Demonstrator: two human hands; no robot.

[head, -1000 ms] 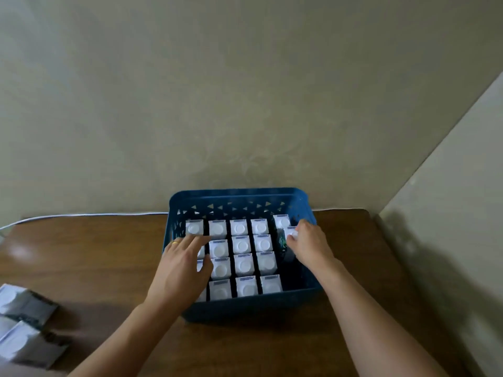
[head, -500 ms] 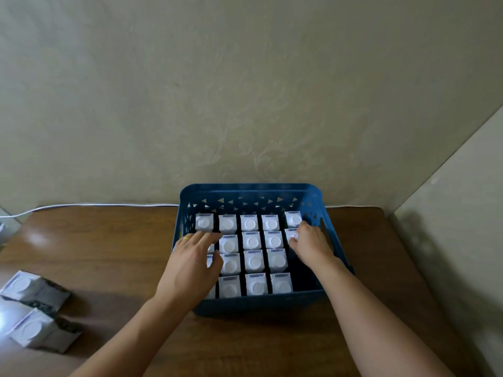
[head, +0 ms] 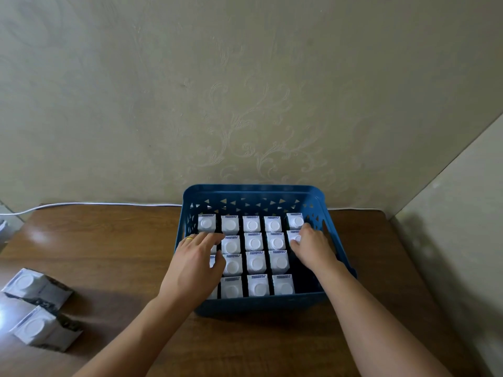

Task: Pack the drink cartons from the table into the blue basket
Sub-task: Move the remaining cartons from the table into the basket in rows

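The blue basket (head: 253, 193) stands on the brown table against the wall. Several white-capped drink cartons (head: 255, 263) stand upright in rows inside it. My left hand (head: 194, 263) lies flat with spread fingers over the cartons in the left column. My right hand (head: 313, 247) rests in the right column, its fingertips on the second carton (head: 293, 236) from the back. The front part of that right column shows a dark gap. Two more cartons lie on their sides on the table at the far left, one (head: 36, 285) behind the other (head: 45, 329).
A white cable (head: 95, 204) runs along the table's back edge by the wall. A second wall (head: 449, 240) closes in on the right of the table. Bare brown tabletop (head: 114, 246) lies between the basket and the loose cartons.
The view has shifted, so the basket sits further right and the loose cartons show more fully. Both hands stay on the cartons in the basket; the right hand has settled its carton upright.
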